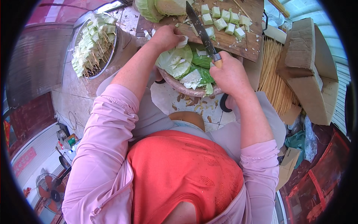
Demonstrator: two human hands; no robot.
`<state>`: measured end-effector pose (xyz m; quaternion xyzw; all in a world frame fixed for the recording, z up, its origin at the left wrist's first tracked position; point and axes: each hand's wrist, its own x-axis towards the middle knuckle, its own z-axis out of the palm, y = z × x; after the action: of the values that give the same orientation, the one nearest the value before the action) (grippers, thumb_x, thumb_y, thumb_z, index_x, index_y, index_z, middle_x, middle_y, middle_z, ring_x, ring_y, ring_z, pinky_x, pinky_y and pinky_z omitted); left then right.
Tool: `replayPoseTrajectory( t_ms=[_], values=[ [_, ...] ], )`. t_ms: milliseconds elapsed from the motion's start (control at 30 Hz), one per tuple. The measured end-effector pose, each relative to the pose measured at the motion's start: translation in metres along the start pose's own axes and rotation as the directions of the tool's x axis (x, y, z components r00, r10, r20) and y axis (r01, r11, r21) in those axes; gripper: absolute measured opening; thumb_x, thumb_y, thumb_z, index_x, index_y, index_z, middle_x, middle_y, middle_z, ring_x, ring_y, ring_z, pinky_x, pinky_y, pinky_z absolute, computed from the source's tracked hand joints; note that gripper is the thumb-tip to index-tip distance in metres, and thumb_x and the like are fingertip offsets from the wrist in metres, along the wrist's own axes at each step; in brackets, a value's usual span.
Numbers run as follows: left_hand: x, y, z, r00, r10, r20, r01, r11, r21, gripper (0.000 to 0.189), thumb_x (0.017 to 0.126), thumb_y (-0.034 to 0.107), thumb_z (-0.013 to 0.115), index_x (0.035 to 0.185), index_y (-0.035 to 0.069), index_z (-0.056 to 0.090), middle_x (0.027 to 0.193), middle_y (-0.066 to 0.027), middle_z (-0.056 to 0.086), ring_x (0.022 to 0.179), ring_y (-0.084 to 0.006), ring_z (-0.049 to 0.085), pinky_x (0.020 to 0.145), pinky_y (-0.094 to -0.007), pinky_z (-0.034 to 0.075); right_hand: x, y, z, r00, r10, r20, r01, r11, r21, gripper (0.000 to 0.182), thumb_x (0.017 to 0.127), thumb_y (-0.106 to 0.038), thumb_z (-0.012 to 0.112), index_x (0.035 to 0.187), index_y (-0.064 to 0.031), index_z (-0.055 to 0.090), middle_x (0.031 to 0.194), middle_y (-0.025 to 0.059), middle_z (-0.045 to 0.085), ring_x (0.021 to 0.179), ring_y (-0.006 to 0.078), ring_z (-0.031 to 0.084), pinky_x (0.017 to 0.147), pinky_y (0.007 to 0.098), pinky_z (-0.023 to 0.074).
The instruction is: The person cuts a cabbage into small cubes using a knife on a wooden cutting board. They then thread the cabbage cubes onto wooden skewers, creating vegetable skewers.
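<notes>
My right hand (230, 73) grips the wooden handle of a kitchen knife (202, 30). Its dark blade, flecked with cabbage bits, points up and away across the edge of the wooden cutting board (173, 31). Pinched in the fingers of my left hand (167, 37) is a pale cabbage piece (183, 42), above the basin's far left side. Cabbage leaves (176, 62) and scraps fill the round basin (184, 89) below both hands. Cut cabbage blocks (220, 24) sit in rough rows on the board, right of the blade. Large cabbage portions (172, 7) rest at the board's far left.
Skewered cabbage (93, 42) is heaped in a perforated metal pot (113, 53) at left. Many bamboo skewers (272, 75) lie at right, beside an opened cardboard box (304, 67). Peelings litter the tiled floor (211, 126) below the basin. A fan (53, 193) stands lower left.
</notes>
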<state>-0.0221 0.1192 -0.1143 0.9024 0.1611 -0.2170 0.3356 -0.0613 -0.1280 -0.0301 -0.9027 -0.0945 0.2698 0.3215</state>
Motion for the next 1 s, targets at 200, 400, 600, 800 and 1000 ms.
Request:
replayPoseTrajectory(
  t_ms=[200, 400, 600, 800, 1000],
  values=[
    [-0.006, 0.015, 0.0, 0.977, -0.141, 0.159, 0.193, 0.9, -0.39, 0.034, 0.081, 0.015, 0.07, 0.109, -0.001, 0.06, 0.09, -0.01, 0.065, 0.068, -0.0181, 0.064, 0.067, -0.0302, 0.058, -0.005, -0.002, -0.006, 1.0, 0.024, -0.01, -0.024, 0.999, -0.027, 0.028, 0.078, -0.017, 0.056, 0.099, 0.0011, 0.057, 0.091, 0.025, 0.065, 0.09, 0.0417, 0.063, 0.082, 0.0492, 0.0486],
    [0.0, 0.013, 0.007, 0.981, -0.183, 0.062, 0.165, 0.63, -0.759, 0.035, 0.081, 0.015, 0.067, 0.109, -0.004, 0.057, 0.097, -0.0158, 0.064, 0.071, -0.0236, 0.066, 0.059, -0.0332, 0.057, -0.007, -0.002, -0.005, 1.0, 0.008, -0.005, -0.008, 1.0, -0.012, 0.028, 0.078, -0.018, 0.057, 0.099, 0.0006, 0.057, 0.091, 0.0247, 0.065, 0.09, 0.0416, 0.063, 0.083, 0.049, 0.0488],
    [-0.003, 0.018, 0.009, 0.96, -0.278, -0.027, 0.228, 0.836, -0.499, 0.032, 0.085, 0.02, 0.064, 0.107, -0.003, 0.058, 0.092, -0.0126, 0.062, 0.07, -0.0203, 0.065, 0.057, -0.0326, 0.056, -0.006, -0.002, 0.004, 0.999, 0.017, 0.047, -0.018, 1.0, 0.023, 0.03, 0.078, -0.017, 0.058, 0.1, 0.0024, 0.057, 0.091, 0.0265, 0.065, 0.091, 0.0419, 0.063, 0.082, 0.048, 0.0491],
    [-0.008, 0.018, 0.019, 0.957, -0.278, -0.079, 0.207, 0.852, -0.48, 0.032, 0.086, 0.02, 0.063, 0.106, -0.003, 0.058, 0.081, -0.0105, 0.062, 0.063, -0.0193, 0.064, 0.054, -0.0319, 0.054, -0.006, -0.001, 0.013, 0.997, 0.02, 0.071, -0.022, 0.999, 0.033, 0.031, 0.077, -0.016, 0.058, 0.1, 0.0039, 0.056, 0.091, 0.0271, 0.065, 0.09, 0.0423, 0.063, 0.083, 0.0479, 0.049],
    [-0.006, 0.018, 0.019, 0.965, -0.258, -0.053, 0.203, 0.856, -0.476, 0.029, 0.085, 0.019, 0.064, 0.103, -0.004, 0.06, 0.076, -0.0105, 0.062, 0.061, -0.0189, 0.063, 0.053, -0.0317, 0.054, -0.009, -0.003, 0.012, 0.998, 0.015, 0.066, -0.016, 1.0, 0.015, 0.031, 0.078, -0.016, 0.057, 0.102, 0.0042, 0.056, 0.091, 0.0267, 0.065, 0.091, 0.0423, 0.063, 0.083, 0.0483, 0.0489]
  ],
)
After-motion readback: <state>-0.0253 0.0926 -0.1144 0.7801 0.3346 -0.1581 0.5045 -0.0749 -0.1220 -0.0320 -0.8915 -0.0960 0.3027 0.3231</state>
